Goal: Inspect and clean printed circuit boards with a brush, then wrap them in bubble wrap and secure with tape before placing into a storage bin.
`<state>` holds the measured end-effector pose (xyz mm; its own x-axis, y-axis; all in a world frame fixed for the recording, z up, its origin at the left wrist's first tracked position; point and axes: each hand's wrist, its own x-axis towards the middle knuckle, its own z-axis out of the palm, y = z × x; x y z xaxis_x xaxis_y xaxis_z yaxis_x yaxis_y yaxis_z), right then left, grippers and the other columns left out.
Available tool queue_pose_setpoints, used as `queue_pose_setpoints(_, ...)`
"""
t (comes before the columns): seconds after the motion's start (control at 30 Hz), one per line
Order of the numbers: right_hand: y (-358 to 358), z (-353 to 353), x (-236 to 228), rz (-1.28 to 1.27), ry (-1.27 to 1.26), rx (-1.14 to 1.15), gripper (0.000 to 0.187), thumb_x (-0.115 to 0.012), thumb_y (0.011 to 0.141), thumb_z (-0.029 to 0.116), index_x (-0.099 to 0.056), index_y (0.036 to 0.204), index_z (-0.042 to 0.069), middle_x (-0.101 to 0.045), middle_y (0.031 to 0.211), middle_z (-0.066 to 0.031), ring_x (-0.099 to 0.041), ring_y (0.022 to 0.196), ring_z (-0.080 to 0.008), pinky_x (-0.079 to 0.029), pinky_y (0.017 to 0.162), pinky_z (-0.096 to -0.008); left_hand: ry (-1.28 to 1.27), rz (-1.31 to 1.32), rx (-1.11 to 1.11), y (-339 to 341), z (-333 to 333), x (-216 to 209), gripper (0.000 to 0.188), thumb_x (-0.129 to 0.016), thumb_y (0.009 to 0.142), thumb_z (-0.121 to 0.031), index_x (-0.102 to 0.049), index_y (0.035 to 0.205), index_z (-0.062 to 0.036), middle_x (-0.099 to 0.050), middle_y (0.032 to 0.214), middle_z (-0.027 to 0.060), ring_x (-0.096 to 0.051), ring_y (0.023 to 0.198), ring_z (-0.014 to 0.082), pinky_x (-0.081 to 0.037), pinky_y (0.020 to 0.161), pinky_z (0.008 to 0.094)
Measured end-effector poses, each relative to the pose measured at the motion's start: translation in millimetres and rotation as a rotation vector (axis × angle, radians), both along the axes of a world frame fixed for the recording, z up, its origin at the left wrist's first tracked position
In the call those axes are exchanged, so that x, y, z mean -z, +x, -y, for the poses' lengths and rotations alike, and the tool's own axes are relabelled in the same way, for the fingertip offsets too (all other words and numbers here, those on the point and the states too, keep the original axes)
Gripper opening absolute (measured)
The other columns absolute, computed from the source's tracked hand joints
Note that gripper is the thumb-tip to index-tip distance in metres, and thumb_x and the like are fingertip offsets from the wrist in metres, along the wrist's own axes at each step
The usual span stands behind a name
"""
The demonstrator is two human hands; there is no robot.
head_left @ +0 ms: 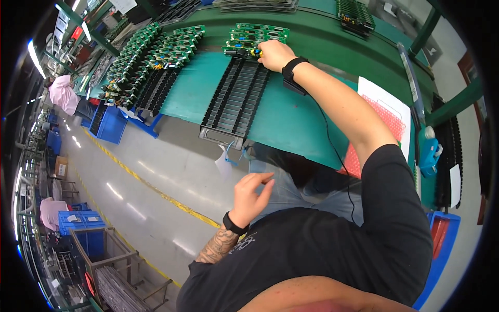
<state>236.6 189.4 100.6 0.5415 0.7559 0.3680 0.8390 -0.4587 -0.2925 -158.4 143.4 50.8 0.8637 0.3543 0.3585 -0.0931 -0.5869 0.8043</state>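
Observation:
My right hand (277,54) reaches to the far end of a black slotted rack (236,93). Its fingers are closed at the right end of the nearest green circuit board (244,52), which carries black and yellow parts. The fingertips are partly hidden behind the hand. More green circuit boards (260,34) stand in a row behind that one, while the rack's near slots show bare. My left hand (251,195) hangs over my lap, away from the bench, its fingers loosely curved and the thumb apart, with nothing in it.
Two more racks of green boards (174,47) stand at the left of the green mat (192,83). Pink bubble wrap (382,122) and a white sheet lie at the right, near a blue bottle (430,156). A cord runs from my right wristband. People in pink work far left.

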Motion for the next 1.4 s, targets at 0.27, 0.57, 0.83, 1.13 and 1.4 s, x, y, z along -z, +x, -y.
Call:
queue_pose_setpoints(0.27,7,-5,-11,0.047,0.133,-0.008,0.032,-0.076,0.088,0.017,-0.070,0.111,-0.005,-0.072,0.102,-0.0240,-0.070,0.098,-0.0372,-0.056,0.085,-0.0454,-0.080,0.025,-0.140,-11,-22,-20,0.019,-0.073,0.090,-0.002,-0.074,0.108,0.0037,-0.075,0.092,0.0127,-0.072,0.086,0.0210,-0.054,0.080,0.0310)
queue_pose_setpoints(0.57,-130,160,-100,-1.090,0.355,-0.226,0.025,-0.077,0.094,0.023,-0.071,0.105,0.000,-0.069,0.085,0.0002,-0.062,0.079,-0.0059,-0.048,0.067,-0.0252,-0.832,0.403,0.018,44,-24,-62,0.050,-0.056,0.106,-0.013,-0.044,0.152,-0.0008,-0.060,0.137,0.0229,-0.060,0.127,0.0307,-0.047,0.106,0.0433)
queue_pose_setpoints(0.83,-237,240,-17,0.015,0.418,0.044,0.039,-0.082,0.082,0.012,-0.068,0.115,-0.002,-0.069,0.100,-0.0162,-0.069,0.089,-0.0339,-0.057,0.079,-0.0370,-1.189,0.371,0.378,127,69,-53,0.069,-0.045,0.108,-0.053,-0.029,0.161,-0.0116,-0.046,0.152,0.0259,-0.055,0.132,0.0373,-0.047,0.108,0.0524)
queue_pose_setpoints(1.13,-200,464,-4,0.088,0.335,0.762,0.024,-0.077,0.087,0.013,-0.074,0.107,0.000,-0.072,0.108,-0.0171,-0.070,0.101,-0.0340,-0.056,0.088,-0.0411,-1.658,-0.111,0.744,150,89,-36,0.067,-0.029,0.110,-0.056,-0.038,0.154,-0.0055,-0.048,0.148,0.0294,-0.067,0.109,0.0431,-0.061,0.086,0.0511)
queue_pose_setpoints(1.4,-145,538,23,-0.026,0.138,0.995,0.033,-0.075,0.088,0.012,-0.071,0.118,-0.001,-0.072,0.110,-0.0238,-0.069,0.104,-0.0404,-0.054,0.093,-0.0431,-1.914,-0.330,0.865,158,76,-23,0.068,-0.027,0.111,-0.054,-0.040,0.153,-0.0019,-0.052,0.143,0.0291,-0.065,0.111,0.0490,-0.058,0.091,0.0639)
